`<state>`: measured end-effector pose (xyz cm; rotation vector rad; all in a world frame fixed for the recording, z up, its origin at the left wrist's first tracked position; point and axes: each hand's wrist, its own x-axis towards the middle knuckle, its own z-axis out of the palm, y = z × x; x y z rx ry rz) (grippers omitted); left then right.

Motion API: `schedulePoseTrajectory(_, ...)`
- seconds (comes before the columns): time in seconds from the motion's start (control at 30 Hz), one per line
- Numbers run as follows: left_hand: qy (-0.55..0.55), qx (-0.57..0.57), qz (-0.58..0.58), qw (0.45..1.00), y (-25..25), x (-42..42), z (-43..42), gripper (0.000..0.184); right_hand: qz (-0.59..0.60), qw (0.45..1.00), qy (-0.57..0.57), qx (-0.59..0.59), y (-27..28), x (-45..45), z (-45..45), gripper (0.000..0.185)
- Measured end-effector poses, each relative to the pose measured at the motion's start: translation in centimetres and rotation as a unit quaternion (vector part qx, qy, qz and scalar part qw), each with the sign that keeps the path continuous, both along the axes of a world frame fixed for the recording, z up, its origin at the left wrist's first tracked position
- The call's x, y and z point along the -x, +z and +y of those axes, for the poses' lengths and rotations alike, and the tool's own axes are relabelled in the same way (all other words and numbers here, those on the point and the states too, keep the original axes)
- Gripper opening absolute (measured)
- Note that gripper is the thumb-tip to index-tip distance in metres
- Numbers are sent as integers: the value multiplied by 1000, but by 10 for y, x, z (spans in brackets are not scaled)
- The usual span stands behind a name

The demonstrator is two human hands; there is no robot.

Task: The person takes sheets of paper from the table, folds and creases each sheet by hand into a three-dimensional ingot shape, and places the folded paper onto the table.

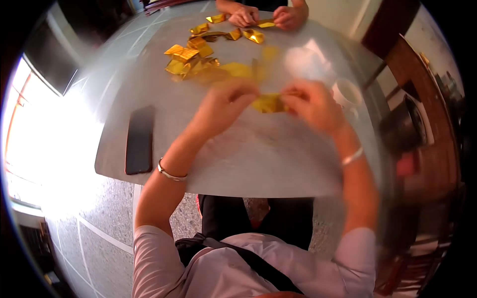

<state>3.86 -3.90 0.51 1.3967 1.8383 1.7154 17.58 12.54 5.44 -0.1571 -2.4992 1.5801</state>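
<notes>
A piece of gold foil paper (269,104) is stretched between my two hands above the table. My left hand (224,103) pinches its left end, thumb against the fingers. At the opposite end, my right hand (314,103) grips the paper in the same way. Motion blur hides the exact folds. Just beyond my hands lie flat yellow-gold sheets (237,69), also blurred. Several folded gold foil pieces (191,55) are heaped to their left, and more stretch toward the far edge.
The grey table (238,169) carries a black phone (139,141) at left. A white cup (347,93) and a blurred white, crumpled-looking item (308,62) are on the right. Across the table, another person's hands (243,17) hold a gold strip. Wooden furniture (432,94) stands at right.
</notes>
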Motion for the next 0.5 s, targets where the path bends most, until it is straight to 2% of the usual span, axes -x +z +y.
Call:
schedulePoseTrajectory(0.1,-74,41,-139,987,6,8,-7,12,-16,991,17,132,1,-1,10,14)
schedulePoseTrajectory(0.17,-101,31,-193,976,10,7,-9,14,-10,976,21,219,-2,-1,10,16)
schedulePoseTrajectory(0.27,-127,19,-247,961,10,4,-9,17,2,959,44,281,-7,-3,11,16)
schedulePoseTrajectory(0.5,-158,-25,-328,931,6,5,-9,18,-2,954,32,300,-13,0,12,17)
